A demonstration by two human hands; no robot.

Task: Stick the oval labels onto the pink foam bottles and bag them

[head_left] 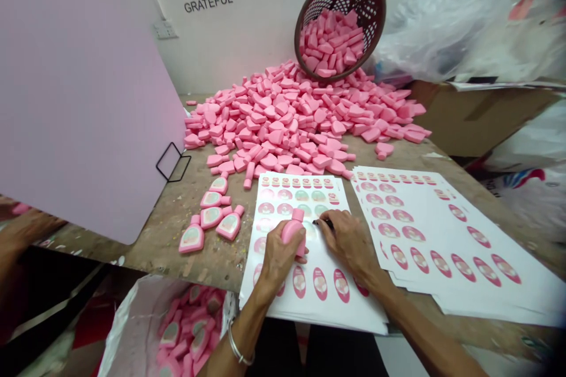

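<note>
My left hand [278,256] grips a pink bottle-shaped foam piece [293,232] above a sheet of oval pink stickers [318,283]. A silver bangle [239,349] circles that wrist. My right hand [349,244] rests on the same sheet, its fingertips pinching a small dark tool [326,223], whose tip is hidden. Several labelled pink pieces [216,216] lie on the wooden table [177,241] to the left of the sheet. A large heap of unlabelled pink pieces [283,118] spreads behind it.
A brown plastic basket [340,23] tips toward the heap, full of pink pieces. A second stack of sticker sheets [442,235] lies to the right. Below the table edge, a white bag [190,330] holds labelled pieces. Another person's hand [26,232] shows at far left, beside a lilac board [84,94].
</note>
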